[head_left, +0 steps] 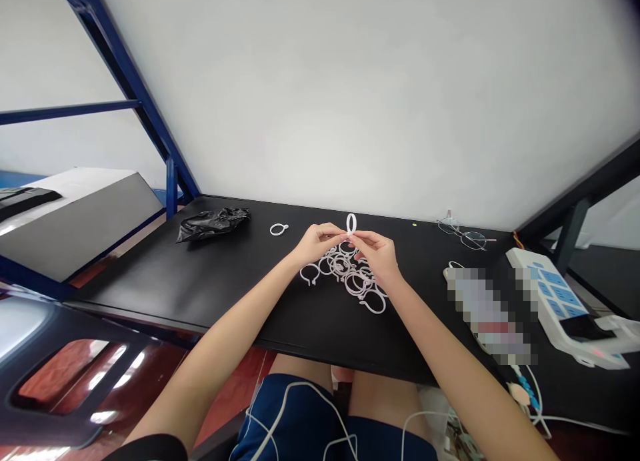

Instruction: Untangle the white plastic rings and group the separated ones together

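My left hand (pixel 317 242) and my right hand (pixel 379 255) meet above a black table (pixel 200 281). Together they pinch one white plastic ring (pixel 351 223), which stands upright between the fingertips. Just below the hands lies a heap of several white rings (pixel 350 277) with small tabs. One more white ring (pixel 279 229) lies alone to the left of my left hand, apart from the heap.
A crumpled black plastic bag (pixel 213 223) lies at the table's left rear. A pair of glasses (pixel 467 235) rests at the right rear. White power strips (pixel 560 301) and cables sit on the right. Blue frame bars (pixel 150 121) rise on the left.
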{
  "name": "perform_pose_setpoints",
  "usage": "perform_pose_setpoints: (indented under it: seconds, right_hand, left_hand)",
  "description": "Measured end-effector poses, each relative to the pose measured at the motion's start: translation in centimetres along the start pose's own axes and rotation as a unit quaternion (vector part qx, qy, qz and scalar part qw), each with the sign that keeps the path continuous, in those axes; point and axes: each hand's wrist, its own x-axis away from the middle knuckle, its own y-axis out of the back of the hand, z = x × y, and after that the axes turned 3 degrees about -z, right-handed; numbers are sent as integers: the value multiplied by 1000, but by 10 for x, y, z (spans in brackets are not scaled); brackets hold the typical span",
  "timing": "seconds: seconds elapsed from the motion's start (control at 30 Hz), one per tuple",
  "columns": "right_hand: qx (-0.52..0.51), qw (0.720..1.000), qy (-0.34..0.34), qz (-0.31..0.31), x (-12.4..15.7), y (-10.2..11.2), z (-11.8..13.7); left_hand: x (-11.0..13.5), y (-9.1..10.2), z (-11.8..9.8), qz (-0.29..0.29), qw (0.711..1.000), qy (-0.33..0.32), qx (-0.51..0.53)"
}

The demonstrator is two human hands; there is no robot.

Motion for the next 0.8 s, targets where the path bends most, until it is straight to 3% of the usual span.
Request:
perform_pose_setpoints:
  seconds: [0.33, 0.8]
  right_hand:
    - [10, 1000, 9, -7, -1, 2, -5]
    - [19, 1000, 10, 8, -2, 6, 1]
  left_hand:
    - [2, -6, 3, -29, 997, -30, -61]
    - [3, -7, 1, -39, 997, -4, -61]
